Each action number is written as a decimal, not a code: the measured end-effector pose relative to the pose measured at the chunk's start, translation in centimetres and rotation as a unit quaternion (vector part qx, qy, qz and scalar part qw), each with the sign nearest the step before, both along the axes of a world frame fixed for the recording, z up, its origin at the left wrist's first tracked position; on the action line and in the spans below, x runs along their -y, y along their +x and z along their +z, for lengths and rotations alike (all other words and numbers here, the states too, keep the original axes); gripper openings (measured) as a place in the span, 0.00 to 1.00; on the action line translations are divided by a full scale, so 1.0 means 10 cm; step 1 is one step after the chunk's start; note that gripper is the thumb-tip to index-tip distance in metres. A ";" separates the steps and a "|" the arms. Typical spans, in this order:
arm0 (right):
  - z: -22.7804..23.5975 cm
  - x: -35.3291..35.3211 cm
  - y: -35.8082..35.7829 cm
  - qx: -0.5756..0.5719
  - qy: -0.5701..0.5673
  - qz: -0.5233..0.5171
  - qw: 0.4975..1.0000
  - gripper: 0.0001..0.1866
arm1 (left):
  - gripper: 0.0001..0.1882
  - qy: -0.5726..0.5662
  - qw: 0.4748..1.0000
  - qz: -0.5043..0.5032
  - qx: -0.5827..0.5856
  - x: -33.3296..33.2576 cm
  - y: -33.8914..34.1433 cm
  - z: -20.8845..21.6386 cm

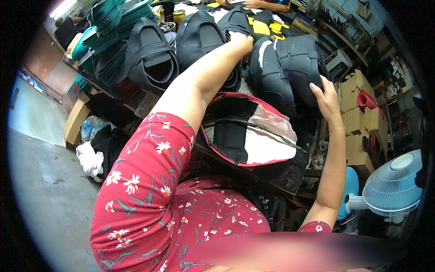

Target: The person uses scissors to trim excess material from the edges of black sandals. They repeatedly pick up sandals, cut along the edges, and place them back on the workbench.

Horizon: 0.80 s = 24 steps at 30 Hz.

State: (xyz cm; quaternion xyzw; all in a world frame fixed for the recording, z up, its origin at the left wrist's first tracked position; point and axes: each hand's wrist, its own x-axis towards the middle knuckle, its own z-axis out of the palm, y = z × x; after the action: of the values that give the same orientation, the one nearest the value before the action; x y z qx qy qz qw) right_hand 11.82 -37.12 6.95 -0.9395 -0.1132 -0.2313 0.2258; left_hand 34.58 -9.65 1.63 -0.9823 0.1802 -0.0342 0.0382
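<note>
My left hand [240, 41] reaches far forward, its fingers closed at the near end of a black shoe upper [236, 20]; its arm hides part of the row. To the left stand two more groups of black shoe uppers [152, 45], some with a strap across the front. On the right, a thick stack of black shoe uppers [300, 59] leans over. Beside that stack is my right hand [328, 100], thumb and fingers apart, fingertips by its right edge. Nearest me lies a red-rimmed round container [219, 159] holding a black piece and white material.
Bundles of green sheets [106, 20] are piled at the far left. Yellow pieces [260, 27] lie at the back, near another person's hands [253, 3]. Cardboard boxes [355, 118] and a blue-and-white fan [392, 183] stand at right. A white cloth [90, 159] hangs at lower left.
</note>
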 end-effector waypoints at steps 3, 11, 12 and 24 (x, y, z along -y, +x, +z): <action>-0.04 0.03 0.03 0.020 0.015 0.014 1.000 0.29 | 0.43 -0.018 0.999 0.027 -0.011 0.02 0.02 -0.06; 0.13 0.20 -0.14 0.202 0.078 -0.047 0.975 0.30 | 0.26 -0.353 0.914 0.045 0.195 0.06 0.35 0.03; 0.24 0.27 -0.17 0.210 0.082 -0.027 0.974 0.29 | 0.25 -0.414 0.875 0.029 0.250 0.01 0.39 0.07; 0.02 0.46 0.33 0.111 -0.270 0.005 0.956 0.27 | 0.29 -0.542 0.772 -0.147 0.298 -0.51 -1.39 1.42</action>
State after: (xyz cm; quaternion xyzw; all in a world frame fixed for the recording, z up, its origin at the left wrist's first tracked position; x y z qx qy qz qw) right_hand 15.07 -41.70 7.15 -0.9333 -0.2003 -0.2939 -0.0490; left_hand 20.65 -4.58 15.82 -0.7421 0.2534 -0.4228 -0.4542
